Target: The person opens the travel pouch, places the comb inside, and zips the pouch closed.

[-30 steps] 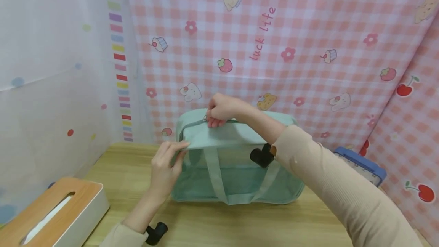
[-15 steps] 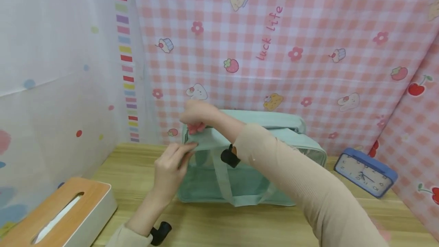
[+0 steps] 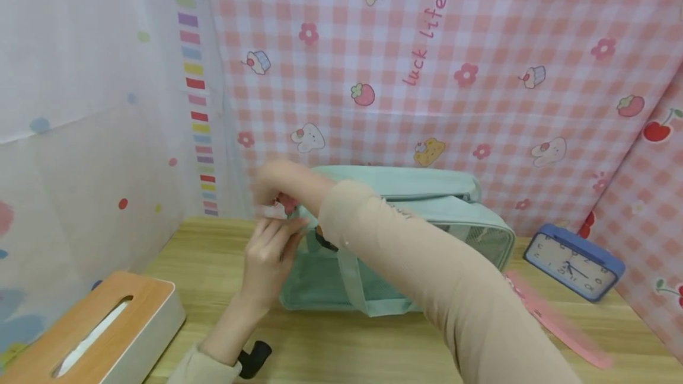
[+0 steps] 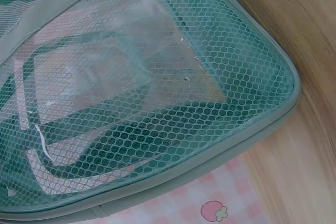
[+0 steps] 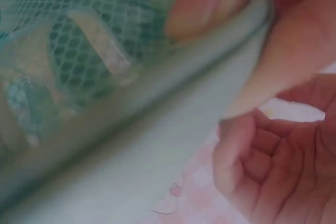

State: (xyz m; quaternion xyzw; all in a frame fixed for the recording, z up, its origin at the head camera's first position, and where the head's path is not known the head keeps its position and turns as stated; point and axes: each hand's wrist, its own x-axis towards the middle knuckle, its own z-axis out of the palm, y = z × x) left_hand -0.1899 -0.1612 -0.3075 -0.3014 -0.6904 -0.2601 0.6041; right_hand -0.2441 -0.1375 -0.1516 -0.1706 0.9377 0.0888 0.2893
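Observation:
A mint-green mesh bag (image 3: 333, 283) with a strap handle (image 3: 352, 280) stands on the table. My left hand (image 3: 264, 256) pinches its upper left front edge. In the right wrist view, the left thumb (image 5: 197, 6) lies on the mesh by the piped edge. My right hand (image 3: 277, 179), blurred, reaches across to the bag's upper left corner. Its fingers are curled at the end of the zipper, holding the zipper pull. To the right, the zipped top parts in a dark gap (image 3: 427, 198). The left wrist view shows the mesh side (image 4: 173, 119) close up; the left hand is hidden there.
A tissue box (image 3: 123, 313) with a wooden lid stands at the left. A blue clock (image 3: 573, 262) and a long pink strip-like object (image 3: 565, 330) lie right of the bag. A pink checked cloth (image 3: 347, 46) hangs close behind it.
My right hand has moved left along the bag's top to its left corner, and the gap in the top shows behind it. The left hand has stayed at the front edge.

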